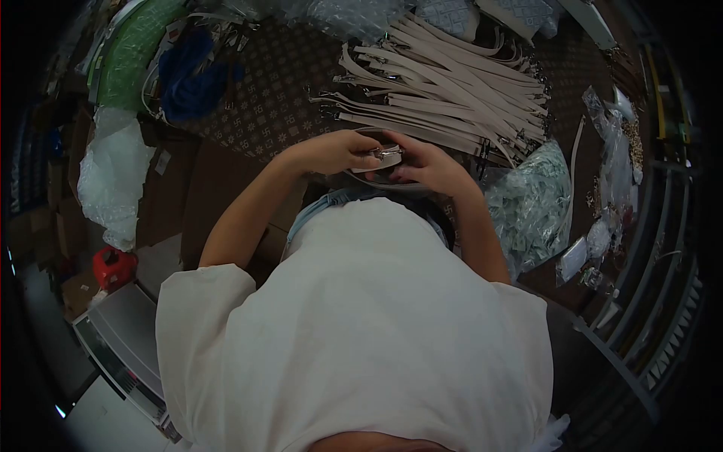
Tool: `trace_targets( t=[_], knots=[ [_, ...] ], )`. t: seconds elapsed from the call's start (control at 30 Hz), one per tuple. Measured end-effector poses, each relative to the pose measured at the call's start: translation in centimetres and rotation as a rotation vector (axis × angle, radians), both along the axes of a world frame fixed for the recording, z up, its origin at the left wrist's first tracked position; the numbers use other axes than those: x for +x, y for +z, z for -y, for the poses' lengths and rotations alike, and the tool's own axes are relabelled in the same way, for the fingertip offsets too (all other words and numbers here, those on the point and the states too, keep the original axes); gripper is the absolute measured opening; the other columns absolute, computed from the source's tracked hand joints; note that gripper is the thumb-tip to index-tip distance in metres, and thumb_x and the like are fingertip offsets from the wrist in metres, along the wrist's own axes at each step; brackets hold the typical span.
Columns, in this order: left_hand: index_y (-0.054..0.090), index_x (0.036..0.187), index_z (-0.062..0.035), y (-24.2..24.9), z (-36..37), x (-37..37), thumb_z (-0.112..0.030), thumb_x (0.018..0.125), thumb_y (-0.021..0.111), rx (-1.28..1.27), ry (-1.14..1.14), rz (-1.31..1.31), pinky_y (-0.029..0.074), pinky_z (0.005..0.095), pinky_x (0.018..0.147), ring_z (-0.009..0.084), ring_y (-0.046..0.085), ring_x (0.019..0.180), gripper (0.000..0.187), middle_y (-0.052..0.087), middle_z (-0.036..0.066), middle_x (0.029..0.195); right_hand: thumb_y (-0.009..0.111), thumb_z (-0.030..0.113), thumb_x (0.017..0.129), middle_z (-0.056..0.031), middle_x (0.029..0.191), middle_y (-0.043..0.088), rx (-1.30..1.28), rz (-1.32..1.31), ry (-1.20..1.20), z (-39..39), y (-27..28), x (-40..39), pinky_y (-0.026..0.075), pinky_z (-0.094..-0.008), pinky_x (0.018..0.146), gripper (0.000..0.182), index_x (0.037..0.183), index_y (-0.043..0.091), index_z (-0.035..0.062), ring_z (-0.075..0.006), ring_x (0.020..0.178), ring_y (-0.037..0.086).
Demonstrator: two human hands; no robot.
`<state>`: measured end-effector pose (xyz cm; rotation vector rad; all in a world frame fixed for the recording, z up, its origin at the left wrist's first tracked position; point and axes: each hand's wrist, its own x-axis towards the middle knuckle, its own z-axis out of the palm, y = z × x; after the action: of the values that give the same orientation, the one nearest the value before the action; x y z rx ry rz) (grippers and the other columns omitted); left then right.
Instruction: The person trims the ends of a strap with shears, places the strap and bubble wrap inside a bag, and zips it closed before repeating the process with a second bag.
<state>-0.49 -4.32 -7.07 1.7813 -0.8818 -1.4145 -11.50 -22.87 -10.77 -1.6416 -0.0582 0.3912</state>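
Close in front of my waist, both hands hold a pale beige strap (387, 160) with a shiny metal clasp. My left hand (337, 153) pinches it from one side, thumb near the metal end. My right hand (431, 167) grips the other side with bent fingers, partly hiding the strap. The strap appears looped, with part of the loop below the hands. Just beyond my hands lies a big pile of similar beige straps (452, 94), many with metal fittings at their ends.
A patterned brown cloth (275, 87) covers the table. Dark blue fabric (188, 75) and green bubble wrap (134, 71) lie at the left. A clear plastic bag with pale contents (533, 203) sits near my right arm. Small plastic packets (572, 260) lie farther right.
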Motion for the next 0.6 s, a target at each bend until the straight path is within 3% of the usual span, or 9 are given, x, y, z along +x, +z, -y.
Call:
trace_targets(
  t=[0.03,0.07,0.13,0.17,0.2,0.23,0.4,0.5,0.6],
  knots=[
    [0.058,0.098,-0.0020,0.1,0.2,-0.1,-0.022,0.087,0.051,0.001,0.000,0.003,0.042,0.0255,0.070,0.0111,0.052,0.072,0.023,0.060,0.004,0.077,0.054,0.001,0.074,-0.0134,0.097,0.059,0.234,-0.171,0.006,0.2,0.5,0.1,0.046,-0.0293,0.072,0.060,0.131,0.034,0.0056,-0.0221,0.077,0.058],
    [0.058,0.097,-0.0016,0.2,0.6,-0.4,-0.023,0.086,0.052,0.074,-0.100,0.138,0.044,0.0274,0.070,0.0157,0.054,0.072,0.024,0.061,0.008,0.077,0.054,0.001,0.074,-0.0134,0.097,0.059,0.236,-0.167,0.006,0.0,0.9,0.2,0.046,-0.0293,0.072,0.060,0.131,0.034,0.0056,-0.0221,0.077,0.058],
    [0.058,0.095,-0.0011,0.0,1.9,-0.9,-0.023,0.085,0.052,0.146,-0.201,0.275,0.045,0.0292,0.070,0.0202,0.057,0.072,0.025,0.062,0.011,0.077,0.050,-0.002,0.076,-0.0152,0.097,0.059,-0.153,-0.227,0.009,-0.7,1.4,0.0,0.046,-0.0315,0.073,0.046,0.121,0.045,0.0019,-0.0266,0.080,0.059],
    [0.059,0.092,-0.0010,-0.7,2.7,-1.2,-0.024,0.083,0.053,0.164,-0.313,0.443,0.045,0.0319,0.070,0.0252,0.058,0.075,0.026,0.062,0.013,0.080,0.050,-0.002,0.076,-0.0152,0.097,0.059,-0.154,-0.224,0.007,-0.8,1.3,-0.2,0.046,-0.0315,0.073,0.046,0.121,0.045,0.0019,-0.0266,0.080,0.059],
    [0.060,0.090,-0.0009,-1.5,3.4,-1.5,-0.025,0.082,0.053,0.181,-0.423,0.610,0.046,0.0347,0.071,0.0301,0.059,0.078,0.027,0.062,0.016,0.083,0.050,-0.003,0.077,-0.0151,0.097,0.059,-0.370,-0.002,0.013,-1.0,1.2,-0.6,0.046,-0.0303,0.072,0.038,0.115,0.049,0.0000,-0.0246,0.078,0.059],
    [0.060,0.090,-0.0009,-2.5,4.3,-2.0,-0.025,0.082,0.053,0.181,-0.420,0.609,0.046,0.0347,0.071,0.0301,0.059,0.078,0.027,0.062,0.016,0.083,0.050,-0.004,0.077,-0.0150,0.096,0.060,-0.582,0.221,0.021,-1.1,1.1,-1.0,0.047,-0.0292,0.070,0.031,0.108,0.053,-0.0018,-0.0227,0.077,0.059],
    [0.064,0.090,-0.0012,-4.6,6.2,-3.4,-0.024,0.081,0.052,0.244,-0.245,0.603,0.047,0.0377,0.073,0.0323,0.060,0.085,0.027,0.062,0.019,0.090,0.055,0.000,0.075,-0.0162,0.086,0.058,-0.586,0.289,-0.185,0.2,3.5,-3.2,0.047,-0.0341,0.068,0.023,0.098,0.056,-0.0015,-0.0313,0.076,0.057],
    [0.062,0.089,-0.0007,-3.0,5.5,-2.9,-0.023,0.081,0.051,0.246,-0.335,0.409,0.047,0.0402,0.069,0.0343,0.058,0.080,0.026,0.060,0.020,0.088,0.061,0.003,0.072,-0.0139,0.086,0.057,-0.539,0.285,-0.371,1.4,3.4,-4.8,0.046,-0.0358,0.070,0.026,0.097,0.057,0.0002,-0.0313,0.077,0.056],
    [0.063,0.089,-0.0011,-4.3,4.9,-1.8,-0.022,0.081,0.051,0.143,-0.449,0.497,0.047,0.0398,0.065,0.0338,0.059,0.076,0.026,0.061,0.017,0.086,0.065,0.003,0.070,-0.0118,0.090,0.057,-0.665,0.406,-0.448,2.1,3.4,-5.4,0.047,-0.0332,0.069,0.029,0.098,0.058,0.0016,-0.0282,0.077,0.057]
  ],
)
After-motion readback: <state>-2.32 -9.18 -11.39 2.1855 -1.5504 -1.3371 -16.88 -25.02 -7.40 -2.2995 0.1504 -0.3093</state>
